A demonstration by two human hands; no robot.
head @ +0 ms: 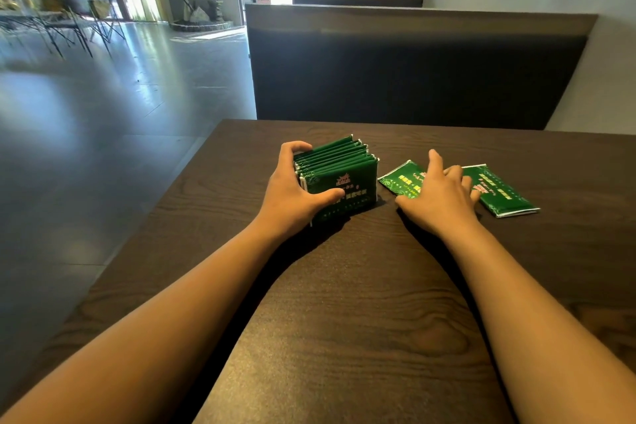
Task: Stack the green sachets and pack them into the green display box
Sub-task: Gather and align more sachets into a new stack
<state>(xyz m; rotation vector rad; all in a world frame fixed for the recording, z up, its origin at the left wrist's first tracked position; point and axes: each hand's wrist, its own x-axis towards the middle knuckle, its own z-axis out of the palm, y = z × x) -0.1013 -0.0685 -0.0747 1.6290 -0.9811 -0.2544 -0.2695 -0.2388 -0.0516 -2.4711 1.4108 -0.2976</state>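
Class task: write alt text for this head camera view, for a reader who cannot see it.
A left hand grips an upright stack of green sachets on a dark wooden table, while the right hand rests on two loose sachets lying flat beside it.

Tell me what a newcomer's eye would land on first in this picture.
First, the upright stack of green sachets at the middle of the dark table, held in the grip of the left hand. Next, the right hand lying flat on two loose sachets just to the right of the stack. Behind them stands a dark bench back.
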